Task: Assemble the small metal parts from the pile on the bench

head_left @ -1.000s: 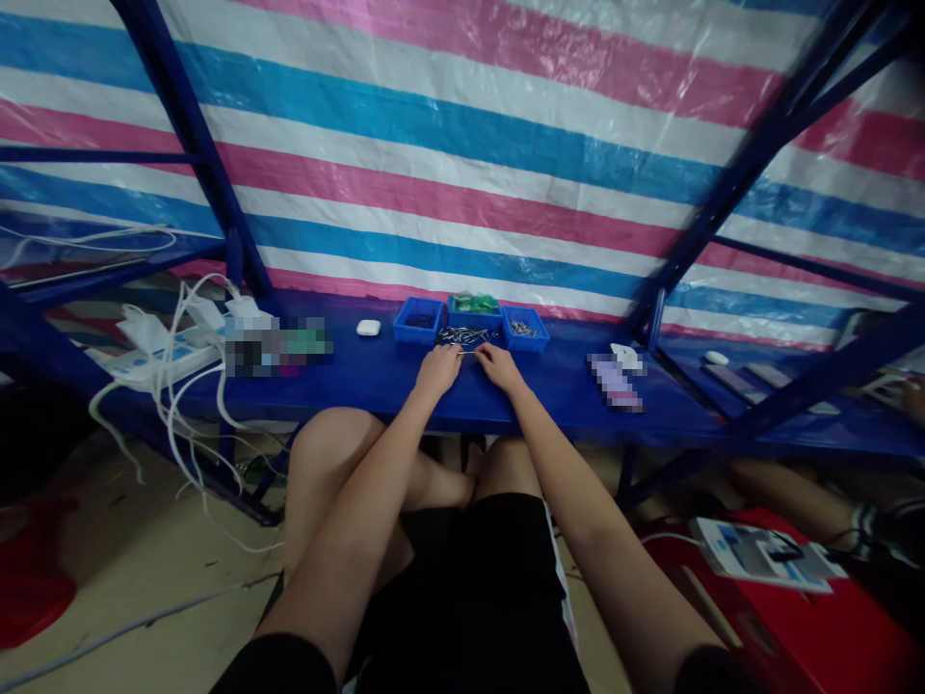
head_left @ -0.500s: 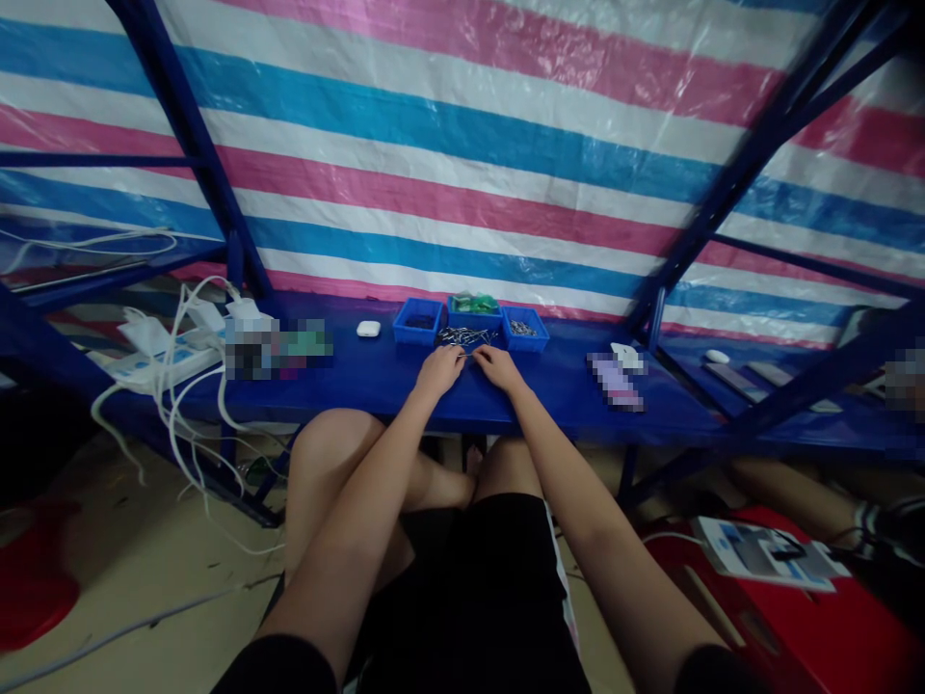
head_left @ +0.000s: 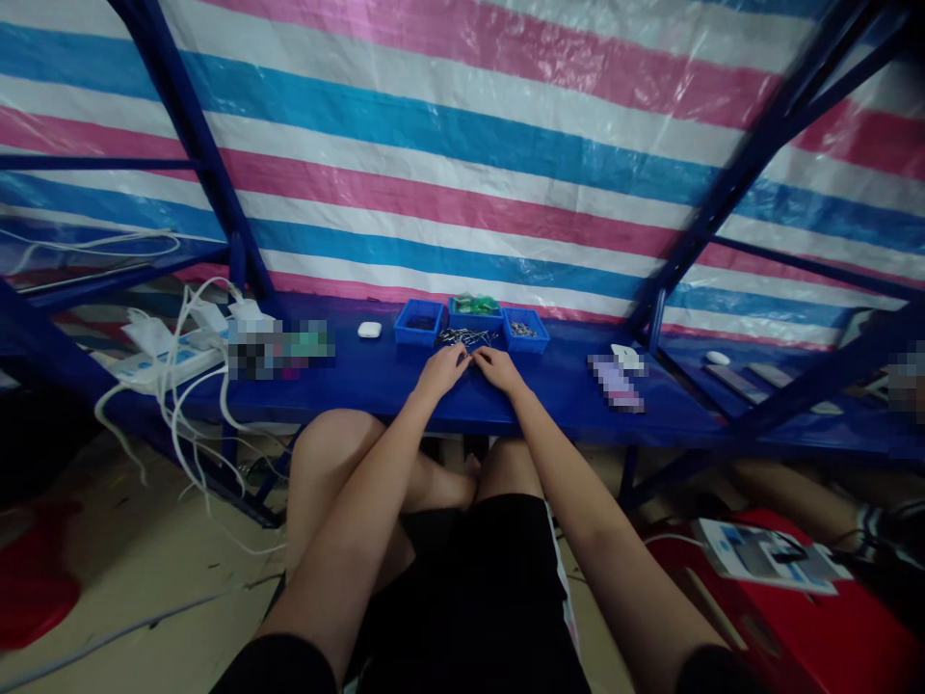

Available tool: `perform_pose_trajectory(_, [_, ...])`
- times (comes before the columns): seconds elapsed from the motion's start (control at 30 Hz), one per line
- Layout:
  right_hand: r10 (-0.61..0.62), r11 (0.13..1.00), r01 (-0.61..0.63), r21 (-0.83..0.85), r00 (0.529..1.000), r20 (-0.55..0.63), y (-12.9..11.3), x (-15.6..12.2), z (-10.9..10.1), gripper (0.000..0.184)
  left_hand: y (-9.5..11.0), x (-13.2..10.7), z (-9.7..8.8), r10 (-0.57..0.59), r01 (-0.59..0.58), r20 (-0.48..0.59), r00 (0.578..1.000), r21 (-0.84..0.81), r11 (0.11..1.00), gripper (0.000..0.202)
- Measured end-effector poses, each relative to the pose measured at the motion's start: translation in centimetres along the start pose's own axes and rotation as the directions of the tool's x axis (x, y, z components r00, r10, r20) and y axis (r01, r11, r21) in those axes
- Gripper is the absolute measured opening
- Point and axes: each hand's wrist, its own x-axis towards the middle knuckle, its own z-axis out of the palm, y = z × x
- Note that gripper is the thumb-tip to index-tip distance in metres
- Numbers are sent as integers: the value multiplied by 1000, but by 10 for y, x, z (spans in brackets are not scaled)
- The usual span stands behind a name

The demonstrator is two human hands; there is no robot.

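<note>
My left hand (head_left: 443, 371) and my right hand (head_left: 497, 368) meet fingertip to fingertip over the blue bench (head_left: 361, 386). Both are closed in a pinch; whatever sits between the fingers is too small to make out. Just beyond them lies a pile of thin metallic pieces (head_left: 468, 336). Around the pile stand three blue trays: the left tray (head_left: 417, 336) has small dark parts in it, the middle tray (head_left: 475, 319) holds green plastic-looking packets (head_left: 475, 304), and the right tray (head_left: 525, 342) contains small silvery parts (head_left: 523, 330).
A white case (head_left: 369, 330) lies left of the trays. Power strips with tangled white cables (head_left: 173, 361) fill the bench's left end. To the right rests a purple blurred item (head_left: 617, 384). Blue frame posts (head_left: 654, 318) rise on both sides before a striped sheet (head_left: 462, 125).
My fingertips have come closer together, and the thin piece that showed at my left fingers is now hard to see. The trays and pile stay in place.
</note>
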Motion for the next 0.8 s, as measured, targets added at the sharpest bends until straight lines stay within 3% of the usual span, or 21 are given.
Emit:
perform_pose_trajectory(0.17, [20,994,-15,112,999,-38,-5,-1,-1,26,0,1,0,-69,67,23,997,92,994,23])
perform_pose_trajectory(0.4, [3,992,0,126,1000,-19,-6,-2,-2,21,-2,1,1,-36,32,22,999,182,983,25])
perform_pose_trajectory(0.8, [21,999,-21,48,1000,6,-3,-1,0,16,-4,2,3,20,-21,12,1000,59,998,22])
